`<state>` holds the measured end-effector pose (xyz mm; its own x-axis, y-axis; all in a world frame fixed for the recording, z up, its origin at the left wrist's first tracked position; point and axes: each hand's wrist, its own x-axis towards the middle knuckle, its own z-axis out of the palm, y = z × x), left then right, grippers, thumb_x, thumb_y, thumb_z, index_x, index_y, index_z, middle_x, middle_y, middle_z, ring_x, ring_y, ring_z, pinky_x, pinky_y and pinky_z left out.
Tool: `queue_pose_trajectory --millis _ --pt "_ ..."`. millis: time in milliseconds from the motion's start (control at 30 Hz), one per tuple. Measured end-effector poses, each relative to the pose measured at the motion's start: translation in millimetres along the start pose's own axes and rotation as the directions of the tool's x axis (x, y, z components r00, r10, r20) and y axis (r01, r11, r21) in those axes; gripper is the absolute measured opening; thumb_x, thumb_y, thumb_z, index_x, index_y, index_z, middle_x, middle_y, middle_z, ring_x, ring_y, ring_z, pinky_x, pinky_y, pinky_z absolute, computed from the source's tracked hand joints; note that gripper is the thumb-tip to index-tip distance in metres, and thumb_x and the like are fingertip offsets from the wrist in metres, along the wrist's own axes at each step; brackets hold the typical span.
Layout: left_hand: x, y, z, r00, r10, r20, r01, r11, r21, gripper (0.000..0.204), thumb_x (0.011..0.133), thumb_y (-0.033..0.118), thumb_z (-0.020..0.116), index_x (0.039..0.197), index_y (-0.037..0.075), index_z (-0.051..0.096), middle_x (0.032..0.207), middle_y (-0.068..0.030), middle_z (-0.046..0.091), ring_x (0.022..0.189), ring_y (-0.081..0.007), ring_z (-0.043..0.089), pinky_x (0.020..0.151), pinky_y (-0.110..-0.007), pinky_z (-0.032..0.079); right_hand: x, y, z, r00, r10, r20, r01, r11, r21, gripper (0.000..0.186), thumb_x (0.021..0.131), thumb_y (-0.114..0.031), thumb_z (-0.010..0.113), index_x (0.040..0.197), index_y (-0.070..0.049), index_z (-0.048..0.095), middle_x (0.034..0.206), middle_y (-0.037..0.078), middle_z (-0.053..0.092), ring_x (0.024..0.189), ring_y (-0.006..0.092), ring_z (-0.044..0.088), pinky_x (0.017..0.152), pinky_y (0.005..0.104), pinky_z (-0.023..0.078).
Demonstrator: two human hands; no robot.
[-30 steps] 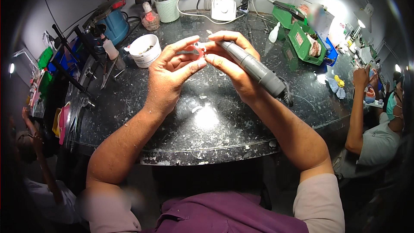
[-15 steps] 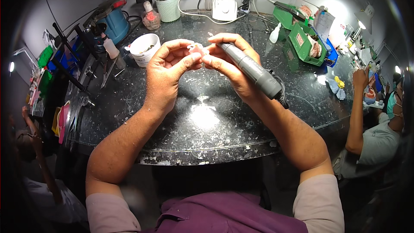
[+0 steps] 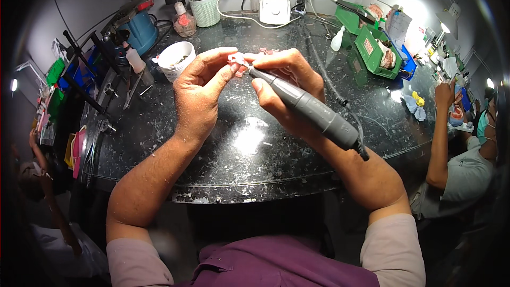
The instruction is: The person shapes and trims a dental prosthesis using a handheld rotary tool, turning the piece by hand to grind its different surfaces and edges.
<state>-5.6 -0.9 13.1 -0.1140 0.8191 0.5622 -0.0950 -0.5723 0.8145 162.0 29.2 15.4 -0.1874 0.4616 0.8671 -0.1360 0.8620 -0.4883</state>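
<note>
Between the fingertips and thumb of my left hand (image 3: 202, 82) is a small pink and white denture piece (image 3: 236, 59). My right hand (image 3: 292, 77) is closed around a dark grey rotary handpiece (image 3: 311, 109), whose tip points up and left at the denture piece. Whether the bit touches it is too small to tell. The handpiece's thick rear end slants down over my right wrist, and its black cord (image 3: 342, 98) loops up and away across the bench. Behind my right fingers shows some more pink material (image 3: 267, 51), partly hidden.
The dark, dust-speckled bench (image 3: 249, 165) curves around me. A white tub (image 3: 176, 59), a glass bottle (image 3: 184, 23) and a tool cup (image 3: 205, 11) stand at back left. A white control box (image 3: 274, 9) sits behind, green boxes (image 3: 374, 53) with dental models at right. Other people sit on both sides.
My right hand has turned the handpiece from lying back over the hand to a pen-like hold, its tip now at the denture piece. My left hand has shifted slightly left.
</note>
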Motion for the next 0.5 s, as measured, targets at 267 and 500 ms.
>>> queue_pose_trajectory --millis 267,500 --pt "-2.3 2.7 -0.3 0.999 0.04 -0.007 -0.039 0.998 0.054 0.024 0.092 -0.004 0.063 0.116 -0.001 0.065 0.109 -0.0117 0.07 0.102 -0.0172 0.067 0.092 -0.029 0.056 1.1 3.8 -1.3 0.995 -0.089 0.043 0.093 0.99 -0.11 0.028 0.077 -0.005 0.074 0.103 -0.003 0.065 0.099 0.01 0.071 0.088 0.0213 0.072 0.08 0.0314 0.056" --pt "-2.5 1.8 -0.4 0.998 0.066 -0.003 -0.065 0.99 0.121 0.024 0.091 -0.005 0.064 0.115 -0.002 0.065 0.109 -0.012 0.07 0.102 -0.0172 0.068 0.091 -0.029 0.057 3.5 0.7 -7.9 0.985 -0.13 0.112 0.151 0.964 -0.217 0.028 0.077 -0.007 0.075 0.103 -0.003 0.065 0.099 0.011 0.07 0.089 0.0225 0.071 0.08 0.0316 0.056"
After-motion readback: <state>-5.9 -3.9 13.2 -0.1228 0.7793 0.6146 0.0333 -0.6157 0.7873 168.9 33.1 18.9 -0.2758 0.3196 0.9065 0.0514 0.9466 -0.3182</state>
